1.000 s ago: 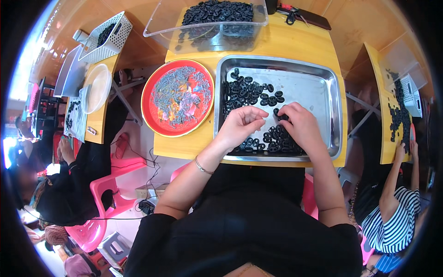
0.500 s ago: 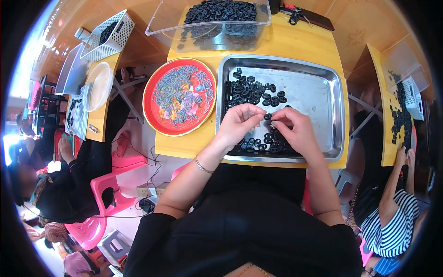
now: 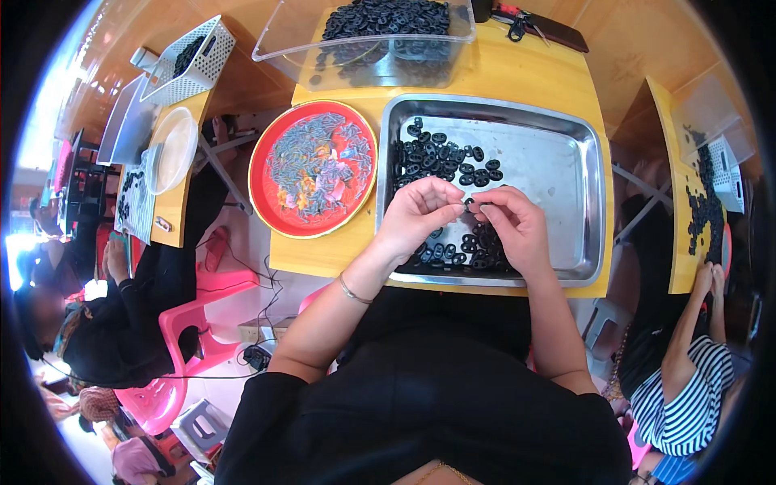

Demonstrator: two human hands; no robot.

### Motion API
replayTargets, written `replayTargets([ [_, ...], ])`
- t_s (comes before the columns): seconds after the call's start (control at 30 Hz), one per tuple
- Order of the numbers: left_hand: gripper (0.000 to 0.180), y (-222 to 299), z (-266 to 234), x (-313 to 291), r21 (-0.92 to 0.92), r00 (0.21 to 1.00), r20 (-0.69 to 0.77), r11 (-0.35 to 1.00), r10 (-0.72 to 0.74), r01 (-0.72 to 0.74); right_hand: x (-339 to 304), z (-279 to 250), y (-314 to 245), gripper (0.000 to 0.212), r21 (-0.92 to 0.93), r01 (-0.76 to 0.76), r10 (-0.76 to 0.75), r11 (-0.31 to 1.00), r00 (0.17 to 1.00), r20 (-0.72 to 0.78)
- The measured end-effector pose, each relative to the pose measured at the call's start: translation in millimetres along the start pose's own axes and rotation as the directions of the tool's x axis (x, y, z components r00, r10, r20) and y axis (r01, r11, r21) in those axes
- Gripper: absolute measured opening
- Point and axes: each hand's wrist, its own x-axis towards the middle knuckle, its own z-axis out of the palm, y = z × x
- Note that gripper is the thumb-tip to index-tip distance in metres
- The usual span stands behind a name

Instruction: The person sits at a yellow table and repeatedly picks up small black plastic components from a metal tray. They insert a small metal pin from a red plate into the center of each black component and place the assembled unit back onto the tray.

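Over the steel tray [image 3: 550, 162], my left hand [image 3: 419, 214] and my right hand [image 3: 517, 226] meet with pinched fingertips. A small black piece [image 3: 473, 208] sits between them, pressed by the right thumb and forefinger. The fingers mostly cover it. Whether my left fingertips also grip a tiny part is too small to see. Loose black oval pieces with two holes [image 3: 420, 158] lie heaped in the tray's left half, and more [image 3: 485, 242] lie below my hands. To the left stands a round red tray [image 3: 271, 202] of small grey pin-like parts [image 3: 299, 153].
A clear plastic bin [image 3: 364, 61] full of black pieces stands at the table's far edge. Scissors [image 3: 515, 32] lie near a dark case [image 3: 558, 34] at the back right. Other people work at side tables, with a striped sleeve [image 3: 707, 360] at right and a pink chair [image 3: 202, 323] at left.
The black piece, plainly visible between my hands before, is now mostly covered by my fingers. My right fingertips have shifted slightly left, closer to the left ones.
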Motion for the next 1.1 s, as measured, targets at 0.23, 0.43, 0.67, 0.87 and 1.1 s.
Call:
replayTargets([
  [0.23,0.024,-2.5,-2.6,1.9,-0.017,0.999,0.033,1.0,0.008,-0.007,-3.6,3.9,-2.7,0.021,-0.044,-0.097,0.096,0.994,0.995,-0.018],
  [0.43,0.027,-0.9,-2.8,0.9,0.019,0.999,0.041,1.0,-0.01,0.009,-4.6,4.6,4.2,0.014,-0.039,-0.068,0.066,0.997,0.997,-0.049],
  [0.67,0.031,-2.0,-3.1,0.8,0.023,0.995,0.077,0.998,0.061,-0.063,-5.8,2.3,5.4,0.009,-0.073,-0.074,0.072,0.995,0.997,-0.03],
  [0.87,0.033,-1.4,-1.2,1.8,0.025,0.995,0.076,0.997,0.066,-0.068,-5.4,1.0,1.8,0.009,0.05,-0.144,0.145,0.988,0.989,-0.014],
  [1.1,0.011,0.0,-0.3,-0.2,0.132,0.999,0.05,0.991,-0.016,0.009,-4.6,-0.3,0.7,0.012,0.064,-0.139,0.142,0.988,0.989,-0.043],
])
